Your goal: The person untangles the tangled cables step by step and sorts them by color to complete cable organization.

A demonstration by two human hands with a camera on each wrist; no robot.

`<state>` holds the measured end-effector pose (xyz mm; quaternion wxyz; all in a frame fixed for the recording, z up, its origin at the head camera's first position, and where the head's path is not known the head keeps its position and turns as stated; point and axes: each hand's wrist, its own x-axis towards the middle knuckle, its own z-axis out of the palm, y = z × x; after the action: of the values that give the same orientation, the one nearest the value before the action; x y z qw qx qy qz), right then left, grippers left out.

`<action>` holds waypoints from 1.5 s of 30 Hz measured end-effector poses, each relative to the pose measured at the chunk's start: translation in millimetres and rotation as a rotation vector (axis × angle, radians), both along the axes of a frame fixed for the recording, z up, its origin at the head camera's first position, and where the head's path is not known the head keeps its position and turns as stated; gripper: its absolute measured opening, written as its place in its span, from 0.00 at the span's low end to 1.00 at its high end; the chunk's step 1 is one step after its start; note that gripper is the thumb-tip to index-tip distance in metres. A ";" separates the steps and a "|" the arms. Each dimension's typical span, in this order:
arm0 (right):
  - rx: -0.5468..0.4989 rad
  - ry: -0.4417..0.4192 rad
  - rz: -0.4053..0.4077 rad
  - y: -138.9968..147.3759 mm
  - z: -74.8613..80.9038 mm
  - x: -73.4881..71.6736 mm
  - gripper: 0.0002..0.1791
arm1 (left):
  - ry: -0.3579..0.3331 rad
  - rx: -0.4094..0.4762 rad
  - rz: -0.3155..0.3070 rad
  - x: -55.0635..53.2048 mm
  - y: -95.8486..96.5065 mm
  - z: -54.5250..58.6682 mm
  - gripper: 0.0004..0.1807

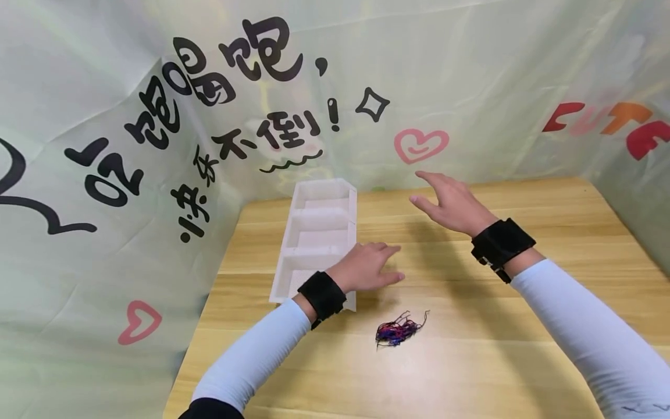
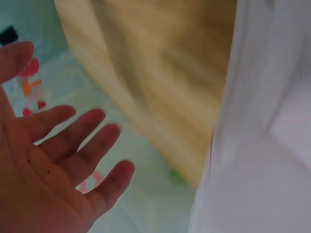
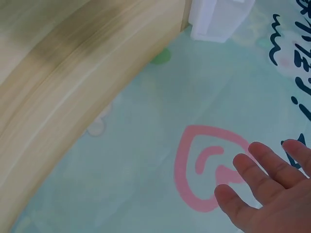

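On the wooden table lies a small tangled bundle of dark purple, red and blue threads point(image 1: 396, 333). Behind it to the left stands a white tray with three compartments point(image 1: 287, 251). My left hand point(image 1: 365, 266) hovers by the tray's right side, over its near compartment in the head view, fingers spread and holding nothing. In the left wrist view the left palm point(image 2: 43, 170) shows bare, with the tray's white wall point(image 2: 243, 145) to its right. Farther right and higher, my right hand point(image 1: 454, 201) is raised above the table with fingers extended, and its palm point(image 3: 282, 208) is bare.
A pale printed cloth point(image 1: 471, 70) with black lettering and pink hearts hangs behind and at both sides of the wooden table point(image 1: 549, 233). Black bands point(image 1: 503, 244) wrap both wrists, over light blue sleeves.
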<state>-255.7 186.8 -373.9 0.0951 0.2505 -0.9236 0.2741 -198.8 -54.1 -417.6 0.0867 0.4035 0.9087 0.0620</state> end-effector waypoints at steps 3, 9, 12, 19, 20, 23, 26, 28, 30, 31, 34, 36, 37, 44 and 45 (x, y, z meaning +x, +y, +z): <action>-0.008 0.000 0.019 -2.7 -4.3 3.5 0.36 | -0.063 -0.031 -0.062 15.3 9.3 -10.4 0.39; -0.024 -0.026 0.053 -6.4 -13.8 10.4 0.34 | -0.044 -0.190 -0.123 44.3 20.3 -30.0 0.35; -0.036 -0.030 0.058 -7.5 -16.4 12.7 0.32 | -0.018 -0.260 -0.146 51.5 20.7 -40.6 0.33; -0.053 -0.024 0.063 -9.3 -19.7 16.7 0.30 | -0.062 -0.212 -0.200 53.9 19.3 -52.3 0.24; -0.054 -0.024 0.062 -9.6 -20.0 16.9 0.30 | -0.076 -0.195 -0.205 53.3 18.8 -52.5 0.23; -0.062 -0.032 0.067 -10.4 -20.8 18.2 0.29 | -0.145 -0.143 -0.203 51.4 16.3 -51.6 0.24; -0.076 -0.039 0.071 -10.9 -21.2 19.9 0.28 | -0.222 -0.066 -0.169 49.1 13.7 -48.6 0.29; -0.085 -0.040 0.072 -11.1 -21.2 21.5 0.27 | -0.254 0.000 -0.146 47.6 12.5 -45.8 0.32; -0.095 -0.040 0.076 -11.3 -21.7 22.9 0.26 | -0.266 0.064 -0.123 46.0 11.3 -41.8 0.33; -0.100 -0.040 0.080 -11.6 -21.9 23.2 0.26 | -0.271 0.095 -0.114 44.9 10.7 -39.0 0.33; -0.113 -0.045 0.086 -12.7 -21.0 25.3 0.25 | -0.268 0.185 -0.094 41.0 8.8 -30.6 0.31; -0.124 -0.052 0.086 -13.7 -19.7 27.7 0.25 | -0.274 0.244 -0.079 38.8 7.3 -23.5 0.29; -0.131 -0.056 0.088 -14.3 -18.9 29.2 0.25 | -0.277 0.274 -0.070 37.7 6.3 -19.5 0.28; -0.160 -0.070 0.107 -19.0 -13.9 38.4 0.24 | -0.225 0.450 0.034 30.4 -2.9 8.0 0.19; -0.169 -0.067 0.116 -20.2 -13.0 39.8 0.23 | -0.216 0.481 0.044 29.3 -4.1 11.7 0.17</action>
<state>-215.9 166.5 -386.9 0.0689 0.2851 -0.8839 0.3643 -169.5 -58.2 -405.9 0.0833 0.3836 0.8620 0.3206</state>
